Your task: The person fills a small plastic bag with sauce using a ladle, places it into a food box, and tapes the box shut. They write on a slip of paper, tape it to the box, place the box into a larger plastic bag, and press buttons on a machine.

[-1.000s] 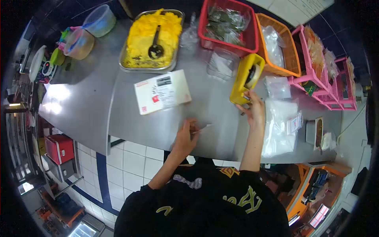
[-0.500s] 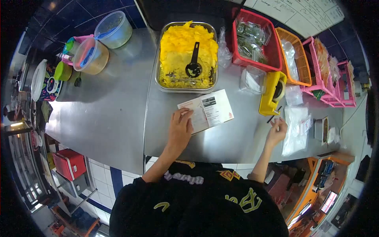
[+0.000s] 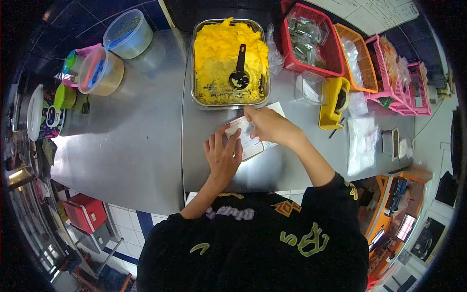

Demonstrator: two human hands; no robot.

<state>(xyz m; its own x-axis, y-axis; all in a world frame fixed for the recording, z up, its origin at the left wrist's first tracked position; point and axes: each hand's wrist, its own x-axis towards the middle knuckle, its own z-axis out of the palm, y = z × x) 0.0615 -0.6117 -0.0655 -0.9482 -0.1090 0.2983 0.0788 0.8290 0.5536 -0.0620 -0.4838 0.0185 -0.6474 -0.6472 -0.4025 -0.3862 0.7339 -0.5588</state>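
Note:
A white card box (image 3: 250, 152) with printed text lies tilted on the steel counter, in front of the yellow food tray. My left hand (image 3: 224, 153) rests on the box's left side with fingers spread. Over the upper part of the box is my right hand (image 3: 275, 126), its fingers curled and pressed together. Whatever it may hold is hidden under the fingers. Both hands partly cover the printed label.
Behind the box a glass tray (image 3: 197, 103) holds yellow food and a black measuring spoon (image 3: 240, 73). To the right are a yellow tape dispenser (image 3: 330, 114), a black pen (image 3: 332, 134), plastic bags (image 3: 361, 146) and a red basket (image 3: 311, 72). Plastic tubs (image 3: 109, 73) stand at left.
My right hand has moved left from beside the pen and tape dispenser onto the box. The pen stays on the counter. My left hand has shifted slightly, its fingers now more spread.

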